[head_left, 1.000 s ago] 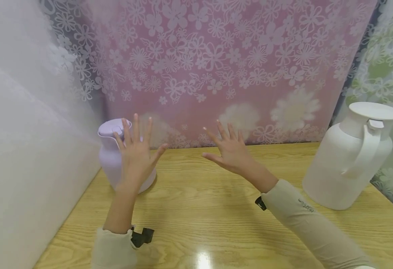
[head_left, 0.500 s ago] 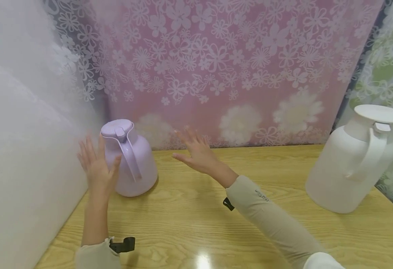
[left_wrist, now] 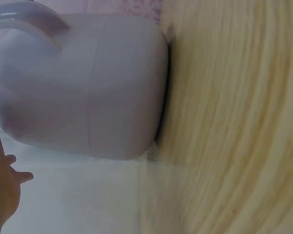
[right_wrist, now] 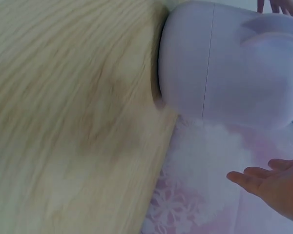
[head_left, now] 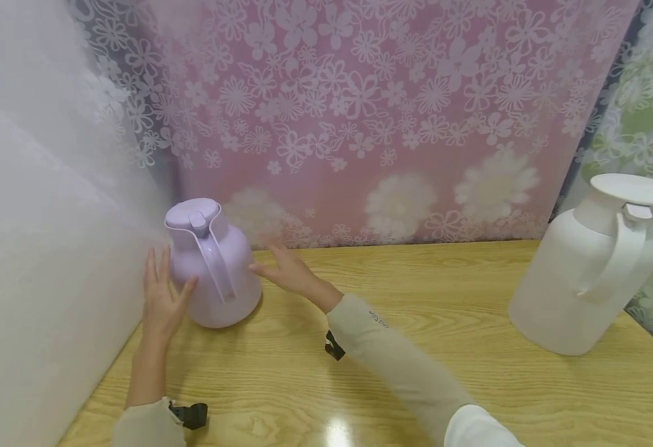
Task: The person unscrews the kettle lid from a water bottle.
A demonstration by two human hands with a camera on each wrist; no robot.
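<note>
A lilac vacuum jug (head_left: 231, 261) with a lid and a side handle stands upright on the wooden table at the left, its handle toward me. My left hand (head_left: 161, 304) is at the jug's left side, fingers extended and thumb spread in front of the body. On the other side my right hand (head_left: 290, 270) reaches toward the jug, its thumb tip right at the jug's edge in the head view. In the right wrist view the right fingers (right_wrist: 249, 180) are straight, with a gap between them and the jug (right_wrist: 234, 68). Neither hand grips anything.
A larger white vacuum jug (head_left: 589, 273) stands at the table's right side. A white wall (head_left: 53, 248) rises close by the left hand. Behind the wooden table (head_left: 405, 323) hangs a pink flowered curtain (head_left: 360, 124).
Both hands have moved left. The left hand has gone from in front of the lilac jug to its left side, and the right hand has come close to its right side. The jugs stay put.
</note>
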